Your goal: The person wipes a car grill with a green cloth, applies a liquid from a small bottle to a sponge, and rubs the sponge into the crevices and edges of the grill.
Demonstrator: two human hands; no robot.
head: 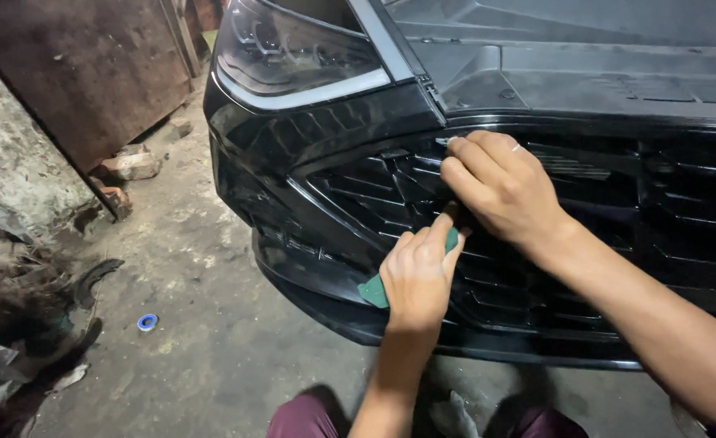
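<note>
A black car front fills the right side, with a glossy slatted grille and a headlight above it. My left hand is closed on a small green pad and presses it against the grille slats. My right hand rests higher on the grille, fingers curled over the upper edge of the grille opening, holding nothing loose. The bumper's lower lip curves below my left hand. My knees in dark red trousers show at the bottom.
A dusty concrete floor lies to the left. A small blue roll of tape sits on it. A rusty metal sheet, bricks and dark scrap parts line the left side.
</note>
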